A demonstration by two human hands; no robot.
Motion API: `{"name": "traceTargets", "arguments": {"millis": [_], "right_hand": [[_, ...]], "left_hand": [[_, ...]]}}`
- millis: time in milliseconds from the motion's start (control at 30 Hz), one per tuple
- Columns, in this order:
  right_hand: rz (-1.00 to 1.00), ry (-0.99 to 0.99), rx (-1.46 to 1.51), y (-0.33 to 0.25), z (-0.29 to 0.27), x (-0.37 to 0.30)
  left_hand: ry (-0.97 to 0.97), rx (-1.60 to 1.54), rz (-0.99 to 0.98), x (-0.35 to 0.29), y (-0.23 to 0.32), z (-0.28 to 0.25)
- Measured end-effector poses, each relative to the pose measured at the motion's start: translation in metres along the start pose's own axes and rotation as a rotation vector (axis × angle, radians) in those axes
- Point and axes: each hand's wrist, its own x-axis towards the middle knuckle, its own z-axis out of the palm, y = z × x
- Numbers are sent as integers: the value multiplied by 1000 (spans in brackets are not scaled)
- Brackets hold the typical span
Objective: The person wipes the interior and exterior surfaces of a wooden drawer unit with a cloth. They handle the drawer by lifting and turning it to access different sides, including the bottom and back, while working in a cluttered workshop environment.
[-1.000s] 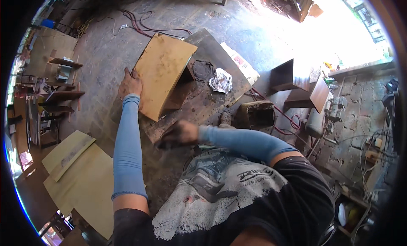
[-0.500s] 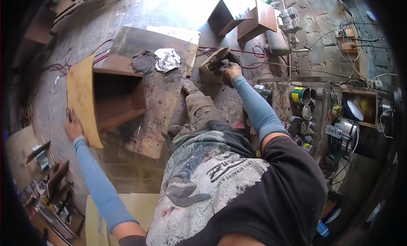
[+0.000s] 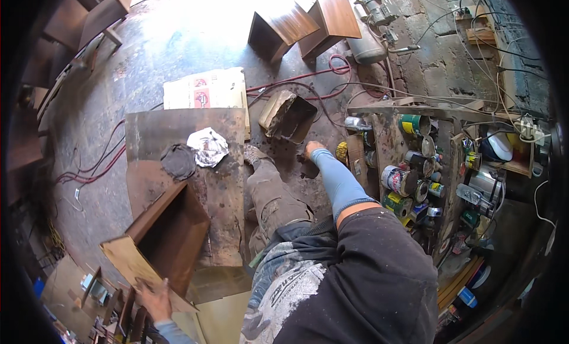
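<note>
A dark brown wooden drawer (image 3: 192,249) with a pale front panel (image 3: 129,260) lies tilted at my lower left. My left hand (image 3: 155,299) grips the edge of that panel, thumb and fingers spread along it. Ahead of me, my right hand (image 3: 310,149) is closed on what looks like a dark rag, partly hidden by the hand. Just beyond it stands an open, cut-down container (image 3: 271,120) with a stained, dark inside. A dark cloth (image 3: 178,161) and a white crumpled cloth (image 3: 208,147) lie on a stained board (image 3: 225,225) beyond the drawer.
Two brown wooden boxes (image 3: 335,18) stand at the far side, beside a compressor tank (image 3: 367,49). Red hoses (image 3: 267,88) cross the floor. Paint cans (image 3: 398,179) crowd a wooden rack (image 3: 441,166) on my right. Brown furniture pieces (image 3: 65,24) stand far left.
My right hand has come out of the container and back toward me. The drawer has turned and moved nearer, with my left hand still on its front panel. My view has shifted.
</note>
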Motion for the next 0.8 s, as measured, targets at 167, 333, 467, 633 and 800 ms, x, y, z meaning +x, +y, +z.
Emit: {"name": "traceTargets", "arguments": {"millis": [167,333,467,633,800], "right_hand": [[47,89,139,3,-13,20],[-81,85,234,-4,-20,12],[-149,100,138,35,3,50],[-186,256,3,72,-24,26],[-140,355,-256,145,25,49]], "left_hand": [[175,435,-313,-29,154,36],[150,413,-418,-21,156,16],[224,235,-189,51,-44,14],[83,-526,-166,119,-217,84],[-65,-441,-464,129,-210,216]]}}
